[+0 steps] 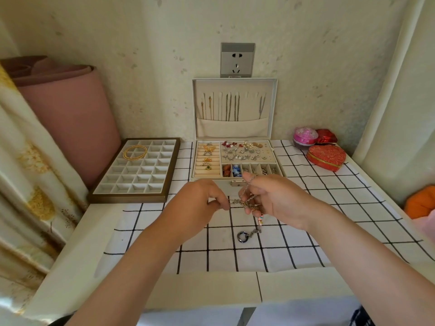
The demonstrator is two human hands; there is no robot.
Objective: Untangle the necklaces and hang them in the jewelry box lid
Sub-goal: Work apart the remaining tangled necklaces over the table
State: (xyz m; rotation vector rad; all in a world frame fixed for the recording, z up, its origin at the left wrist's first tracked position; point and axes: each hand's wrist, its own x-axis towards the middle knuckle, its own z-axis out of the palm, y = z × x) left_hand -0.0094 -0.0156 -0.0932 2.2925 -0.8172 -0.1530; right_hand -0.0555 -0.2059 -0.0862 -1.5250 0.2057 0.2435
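Left hand [200,198] pinches the necklaces [247,203]; right hand [277,201] grip clamps them too; knot too blurred to trace.

Compartment tray [127,198] with gold bangle [126,153] is set left of the left hand [200,200], red heart-shaped box [326,157] and pink round box [303,136] right of the right hand [279,198], checked cloth [211,250] spread beneath both.
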